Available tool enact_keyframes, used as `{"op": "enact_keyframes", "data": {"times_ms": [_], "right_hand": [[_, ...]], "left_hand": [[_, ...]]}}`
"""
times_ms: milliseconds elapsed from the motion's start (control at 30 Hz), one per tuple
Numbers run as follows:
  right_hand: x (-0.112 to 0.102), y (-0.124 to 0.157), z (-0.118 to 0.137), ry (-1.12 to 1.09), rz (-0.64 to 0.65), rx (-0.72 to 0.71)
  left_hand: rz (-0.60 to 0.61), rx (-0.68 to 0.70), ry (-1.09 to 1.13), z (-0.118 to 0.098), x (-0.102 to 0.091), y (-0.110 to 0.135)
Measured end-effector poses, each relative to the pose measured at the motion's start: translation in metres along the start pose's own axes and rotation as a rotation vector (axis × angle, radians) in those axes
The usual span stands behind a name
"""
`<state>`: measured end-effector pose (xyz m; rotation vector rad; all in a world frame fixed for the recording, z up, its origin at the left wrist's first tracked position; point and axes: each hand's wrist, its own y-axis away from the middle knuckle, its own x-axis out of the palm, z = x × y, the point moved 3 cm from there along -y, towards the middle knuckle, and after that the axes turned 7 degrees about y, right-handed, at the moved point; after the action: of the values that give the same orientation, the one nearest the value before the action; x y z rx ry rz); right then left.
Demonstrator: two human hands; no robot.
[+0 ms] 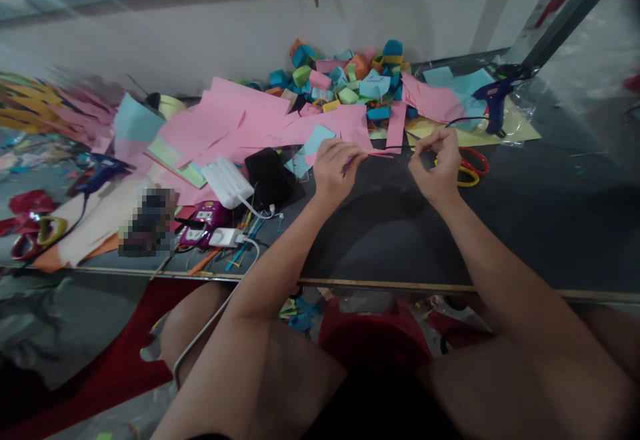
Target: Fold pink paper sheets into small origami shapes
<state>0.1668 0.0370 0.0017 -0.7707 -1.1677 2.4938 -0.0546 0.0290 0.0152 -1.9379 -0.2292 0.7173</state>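
My left hand [334, 172] is closed in a pinch on one end of a thin pink paper strip [380, 154] that sticks out to the right above the dark table [390, 227]. My right hand [437, 163] hovers just right of the strip's free end, fingers curled with thumb and forefinger pinched together; what it holds, if anything, is too small to see. Red and yellow scissors [473, 167] lie just beyond my right hand.
Pink paper sheets [240, 123] and a heap of folded coloured paper pieces [350, 77] cover the far side. A blue glue gun [495, 100] lies far right, another glue gun [100, 172] at left. A white charger [227, 183], black pouch [270, 177] and cables sit left of my hands.
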Motion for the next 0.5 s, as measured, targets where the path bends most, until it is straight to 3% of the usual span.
{"op": "enact_keyframes", "data": {"times_ms": [100, 233, 333, 500], "right_hand": [[0.002, 0.004, 0.018, -0.028, 0.011, -0.078], [0.006, 0.006, 0.038, 0.105, 0.1, -0.135], [0.005, 0.005, 0.043, 0.131, 0.12, -0.197], [0.007, 0.005, 0.042, 0.182, 0.156, -0.213]], "left_hand": [[0.062, 0.087, -0.028, -0.009, 0.006, 0.003], [0.109, 0.182, -0.023, -0.02, 0.014, 0.01], [0.138, 0.206, -0.015, -0.021, 0.016, 0.012], [0.083, 0.264, 0.043, -0.021, 0.013, 0.012]]}}
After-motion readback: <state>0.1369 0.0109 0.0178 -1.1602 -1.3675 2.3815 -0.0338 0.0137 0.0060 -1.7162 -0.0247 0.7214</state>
